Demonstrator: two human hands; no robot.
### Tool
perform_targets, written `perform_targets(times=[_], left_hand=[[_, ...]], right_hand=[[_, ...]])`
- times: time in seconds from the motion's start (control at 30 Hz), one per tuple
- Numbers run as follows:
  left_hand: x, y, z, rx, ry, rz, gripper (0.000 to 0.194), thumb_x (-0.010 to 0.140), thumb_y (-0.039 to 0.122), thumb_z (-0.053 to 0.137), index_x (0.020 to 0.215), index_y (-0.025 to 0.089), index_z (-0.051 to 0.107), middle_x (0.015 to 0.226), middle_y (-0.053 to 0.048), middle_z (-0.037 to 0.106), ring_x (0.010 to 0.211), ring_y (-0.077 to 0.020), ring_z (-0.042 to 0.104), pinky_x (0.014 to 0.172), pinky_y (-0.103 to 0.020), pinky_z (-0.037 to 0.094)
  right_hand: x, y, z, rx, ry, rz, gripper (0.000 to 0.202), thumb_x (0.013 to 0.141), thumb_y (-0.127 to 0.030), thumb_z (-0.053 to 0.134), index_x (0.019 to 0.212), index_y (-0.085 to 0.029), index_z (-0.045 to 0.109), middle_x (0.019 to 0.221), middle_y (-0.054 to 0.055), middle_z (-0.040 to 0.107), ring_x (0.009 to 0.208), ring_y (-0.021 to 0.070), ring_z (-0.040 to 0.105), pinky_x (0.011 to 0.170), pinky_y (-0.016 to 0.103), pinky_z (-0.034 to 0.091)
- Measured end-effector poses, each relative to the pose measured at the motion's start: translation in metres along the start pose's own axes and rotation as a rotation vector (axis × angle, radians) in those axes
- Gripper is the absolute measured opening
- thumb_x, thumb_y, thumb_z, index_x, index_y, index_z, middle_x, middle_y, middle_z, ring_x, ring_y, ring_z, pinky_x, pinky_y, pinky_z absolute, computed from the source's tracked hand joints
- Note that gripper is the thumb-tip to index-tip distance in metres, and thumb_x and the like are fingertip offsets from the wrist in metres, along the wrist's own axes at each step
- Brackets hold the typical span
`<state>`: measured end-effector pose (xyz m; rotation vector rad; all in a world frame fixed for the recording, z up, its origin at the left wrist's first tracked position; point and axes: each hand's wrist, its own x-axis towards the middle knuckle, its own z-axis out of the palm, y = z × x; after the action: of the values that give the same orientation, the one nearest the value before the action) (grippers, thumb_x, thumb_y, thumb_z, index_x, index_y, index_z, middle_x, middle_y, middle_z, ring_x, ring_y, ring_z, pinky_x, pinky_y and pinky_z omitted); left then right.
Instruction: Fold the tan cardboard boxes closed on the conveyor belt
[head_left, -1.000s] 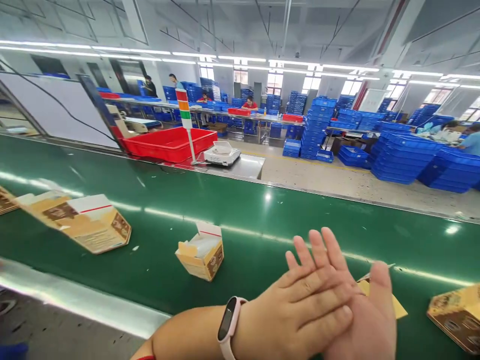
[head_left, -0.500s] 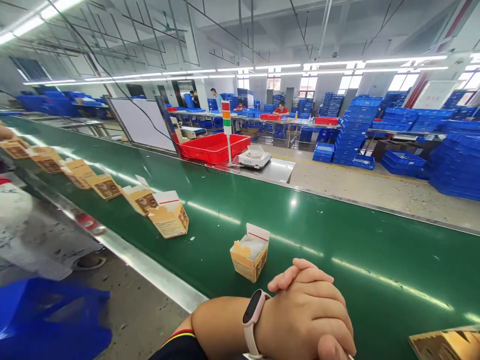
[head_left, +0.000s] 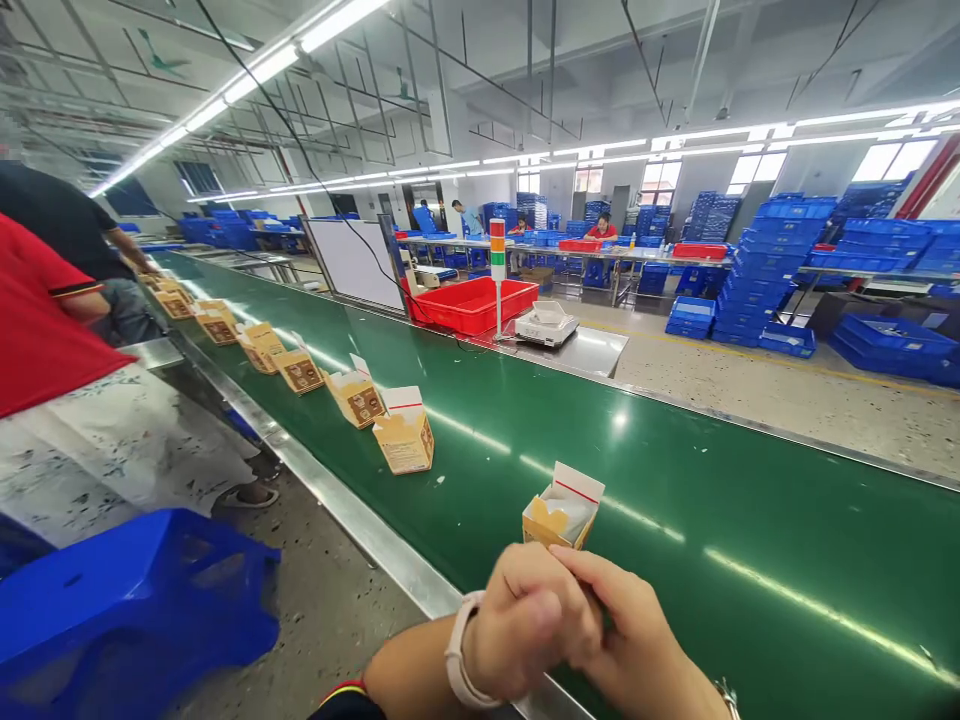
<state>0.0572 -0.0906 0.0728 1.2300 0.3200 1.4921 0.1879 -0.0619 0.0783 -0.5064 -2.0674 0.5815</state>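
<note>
Now hands perhaps unlaced — open box nearer.

A second ago I saw my left hand lying flat over my right hand; now the two are clasped together just in front of the open carton. My view has swung left, bringing a line of cartons and a co-worker's red sleeve into sight.
</note>
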Motion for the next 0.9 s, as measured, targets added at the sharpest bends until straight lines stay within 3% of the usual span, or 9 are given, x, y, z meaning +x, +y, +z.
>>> perform_targets(times=[0.13,0.27,0.33,0.4,0.5,0.57,0.7,0.8,0.9], left_hand=[[0.006,0.03,-0.042,-0.117,0.248,0.122,0.052,0.088,0.043,0.054,0.052,0.018,0.026,0.034,0.011,0.016,0.029,-0.004,0.013,0.038,-0.019,0.023],[0.011,0.009,-0.087,0.394,0.523,0.116,0.042,0.085,0.055,0.057,0.068,0.017,0.053,0.055,0.001,0.056,0.05,-0.011,0.05,0.049,-0.022,0.037],[0.013,-0.01,-0.099,0.64,0.426,0.07,0.051,0.087,0.063,0.047,0.096,0.016,0.062,0.091,-0.01,0.07,0.083,-0.0201,0.064,0.066,-0.029,0.048],[0.015,-0.026,-0.102,0.835,0.165,0.028,0.064,0.089,0.068,0.036,0.12,0.016,0.057,0.123,-0.016,0.063,0.114,-0.0268,0.058,0.088,-0.039,0.048],[0.019,-0.041,-0.095,1.038,-0.22,0.019,0.072,0.09,0.07,0.024,0.13,0.017,0.053,0.136,-0.015,0.055,0.135,-0.0281,0.04,0.109,-0.044,0.033],[0.022,-0.049,-0.087,1.112,-0.328,0.019,0.072,0.093,0.066,0.016,0.131,0.019,0.053,0.137,-0.012,0.056,0.141,-0.026,0.033,0.112,-0.044,0.027],[0.028,-0.068,-0.077,1.265,-0.379,-0.053,0.051,0.098,0.05,0.024,0.127,0.024,0.056,0.135,-0.005,0.058,0.141,-0.023,0.033,0.104,-0.043,0.033],[0.038,-0.08,-0.07,1.394,-0.418,-0.075,0.032,0.096,0.039,0.04,0.103,0.022,0.067,0.116,-0.004,0.07,0.128,-0.0233,0.049,0.1,-0.041,0.035],[0.054,-0.083,-0.058,1.47,-0.46,-0.155,0.031,0.096,0.033,0.041,0.084,0.017,0.065,0.096,-0.005,0.074,0.103,-0.0214,0.064,0.096,-0.038,0.04]], right_hand=[[0.001,0.014,-0.007,-0.152,-0.002,-0.032,0.032,0.1,-0.033,0.047,0.076,-0.021,0.064,0.055,-0.003,0.062,0.041,0.0101,0.054,0.042,0.017,0.042],[-0.024,0.04,-0.026,-0.288,0.069,0.016,0.052,0.1,-0.038,0.043,0.051,-0.021,0.04,0.042,-0.005,0.038,0.033,0.0079,0.036,0.035,0.019,0.029],[-0.036,0.055,-0.031,-0.344,0.161,0.07,0.049,0.099,-0.037,0.042,0.054,-0.021,0.038,0.045,-0.004,0.036,0.036,0.0087,0.035,0.036,0.02,0.031],[-0.044,0.07,-0.031,-0.418,0.268,0.04,0.035,0.096,-0.041,0.047,0.068,-0.021,0.052,0.06,0.0,0.05,0.046,0.0122,0.047,0.041,0.022,0.04],[-0.049,0.089,-0.022,-0.537,0.222,-0.142,0.036,0.093,-0.047,0.052,0.113,-0.017,0.059,0.105,0.013,0.063,0.088,0.026,0.063,0.067,0.035,0.054],[-0.052,0.1,-0.017,-0.575,0.123,-0.201,0.041,0.094,-0.045,0.051,0.124,-0.019,0.057,0.117,0.013,0.062,0.106,0.0312,0.058,0.081,0.043,0.052],[-0.055,0.118,-0.011,-0.588,0.133,-0.142,0.031,0.092,-0.046,0.051,0.1,-0.023,0.071,0.102,0.009,0.069,0.1,0.0337,0.057,0.081,0.049,0.048],[-0.054,0.123,-0.013,-0.542,0.164,-0.069,0.039,0.094,-0.048,0.046,0.078,-0.025,0.074,0.088,0.008,0.07,0.092,0.0317,0.058,0.079,0.049,0.047],[-0.055,0.122,-0.016,-0.448,0.226,0.076,0.049,0.091,-0.057,0.047,0.062,-0.026,0.07,0.072,0.007,0.068,0.083,0.0301,0.059,0.078,0.048,0.047]])
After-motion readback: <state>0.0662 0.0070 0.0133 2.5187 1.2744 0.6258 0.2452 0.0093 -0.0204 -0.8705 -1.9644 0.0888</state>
